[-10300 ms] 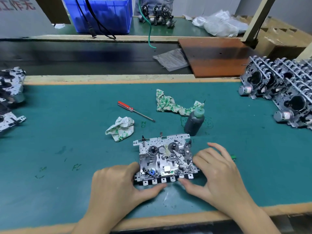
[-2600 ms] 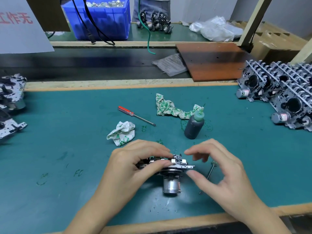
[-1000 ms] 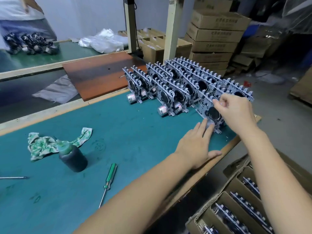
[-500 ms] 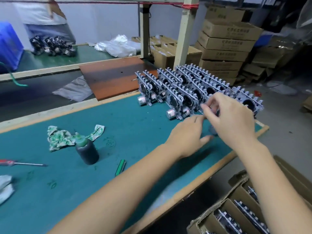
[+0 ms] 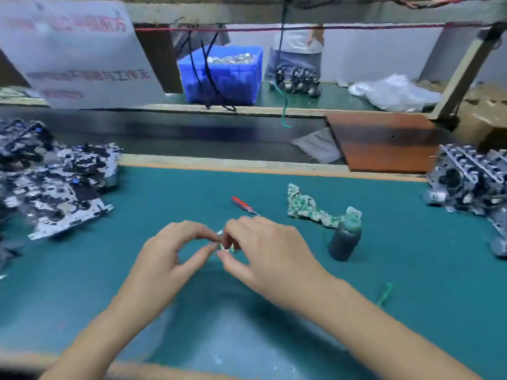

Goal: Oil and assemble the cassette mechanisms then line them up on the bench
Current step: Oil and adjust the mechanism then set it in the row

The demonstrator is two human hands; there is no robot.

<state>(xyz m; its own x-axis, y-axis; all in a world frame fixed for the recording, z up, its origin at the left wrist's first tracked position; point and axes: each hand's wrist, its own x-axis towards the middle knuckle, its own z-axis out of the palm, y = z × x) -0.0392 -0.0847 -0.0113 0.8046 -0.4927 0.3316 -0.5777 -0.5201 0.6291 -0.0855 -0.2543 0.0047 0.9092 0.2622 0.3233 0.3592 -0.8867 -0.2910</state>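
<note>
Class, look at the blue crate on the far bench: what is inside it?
The blue crate holds a heap of small silvery metal parts showing above its rim. Black cables hang across its front. Its opaque walls hide how deep the heap goes.

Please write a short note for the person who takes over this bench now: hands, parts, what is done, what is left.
Left hand and right hand meet at mid-bench, fingertips at a small crumpled rag; the grip is too blurred to judge.
Oil bottle stands to the right, red screwdriver behind the hands.
Done: lined-up mechanisms at far right.
Left: the pile of mechanisms at far left.
</note>
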